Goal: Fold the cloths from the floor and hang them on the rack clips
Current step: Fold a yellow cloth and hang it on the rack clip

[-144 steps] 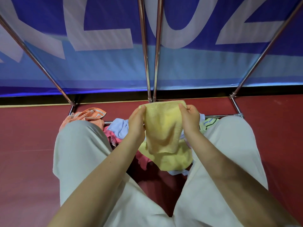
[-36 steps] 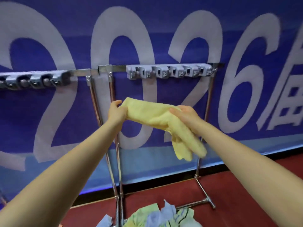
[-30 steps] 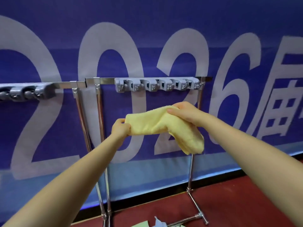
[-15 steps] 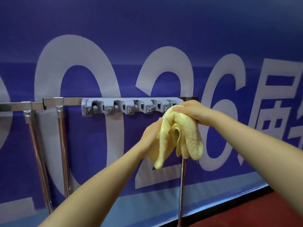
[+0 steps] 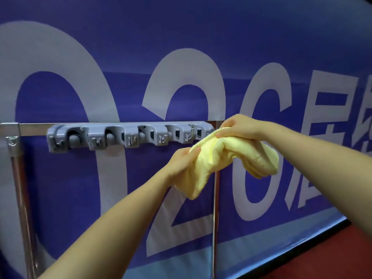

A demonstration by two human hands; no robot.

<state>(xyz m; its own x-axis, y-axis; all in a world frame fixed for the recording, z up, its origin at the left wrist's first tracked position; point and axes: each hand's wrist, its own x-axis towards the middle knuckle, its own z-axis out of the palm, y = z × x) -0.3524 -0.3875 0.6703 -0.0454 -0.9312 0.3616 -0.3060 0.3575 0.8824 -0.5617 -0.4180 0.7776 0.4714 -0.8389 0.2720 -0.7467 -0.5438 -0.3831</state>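
Note:
A folded yellow cloth (image 5: 221, 158) hangs bunched between both hands at the right end of the grey clip strip (image 5: 128, 137) on the metal rack (image 5: 12, 150). My right hand (image 5: 239, 127) pinches the cloth's top edge right beside the last clip on the right. My left hand (image 5: 181, 162) grips the cloth's left side lower down. Part of the cloth droops below and to the right of my hands. The other clips on the strip hold nothing.
A steel upright (image 5: 215, 218) runs down under the cloth, and another (image 5: 22, 208) stands at the left. A blue banner (image 5: 181, 47) with large pale numerals hangs behind the rack. A strip of red floor (image 5: 358, 248) shows at the lower right.
Since a second ago both hands raised the cloth from waist height to the strip's right end. The cloth went from stretched wide to bunched, and my view came closer to the clips.

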